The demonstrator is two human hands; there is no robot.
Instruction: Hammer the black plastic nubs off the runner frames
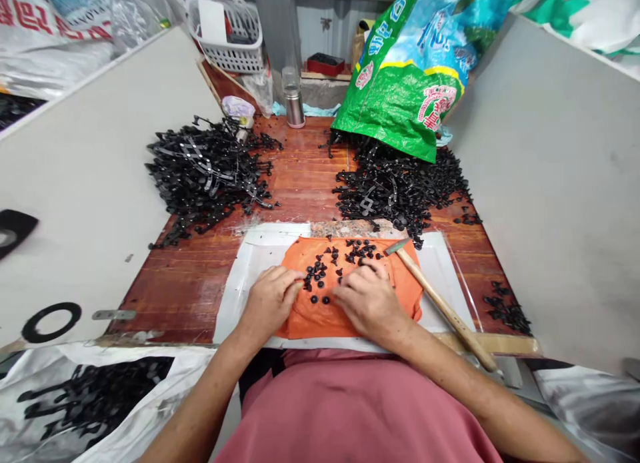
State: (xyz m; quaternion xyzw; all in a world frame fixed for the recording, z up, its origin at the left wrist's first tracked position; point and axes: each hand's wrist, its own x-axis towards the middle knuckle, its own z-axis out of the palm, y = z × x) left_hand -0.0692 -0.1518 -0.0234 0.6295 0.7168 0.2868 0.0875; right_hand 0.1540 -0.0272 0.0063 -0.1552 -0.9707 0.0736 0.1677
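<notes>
On an orange cloth (pixel 320 323) lie several small black plastic parts (pixel 316 271), with round heads and short stems. My left hand (pixel 271 298) is at the cloth's left side, thumb and fingertips pressed together at the edge of these parts; whatever is between them is too small to name. My right hand (pixel 371 302) bends over the middle of the cloth, its blurred fingertips close to a few parts. Two round black pieces (pixel 325 300) lie between the hands. A hammer (pixel 440 303) with a wooden handle rests at the right, its head on the cloth.
A heap of black plastic parts (pixel 200 170) stands at the back left, another heap (pixel 395 183) at the back right beneath a green bag (pixel 400 96). A steel flask (pixel 294 103) and white basket (pixel 230 50) stand behind. Pale panels (pixel 545 183) wall both sides.
</notes>
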